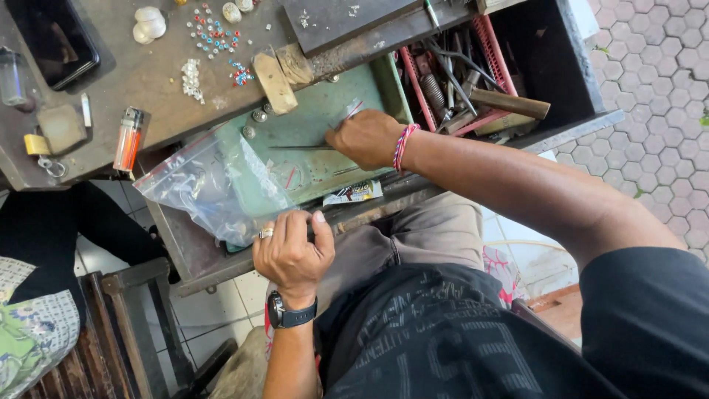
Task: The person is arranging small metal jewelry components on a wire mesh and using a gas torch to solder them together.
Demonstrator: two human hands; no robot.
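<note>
Green tray point(325, 111), needle file point(299, 147) pointing left

phone point(52, 37): running off the top edge
bag contents point(210, 188): blurring behind clear plastic
right hand point(367, 137): fingertips hiding what they're pinching

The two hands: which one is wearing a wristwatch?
The left hand, resting on the drawer's front edge, wears the dark wristwatch. The right hand, inside the drawer, wears only a braided bracelet.
</note>
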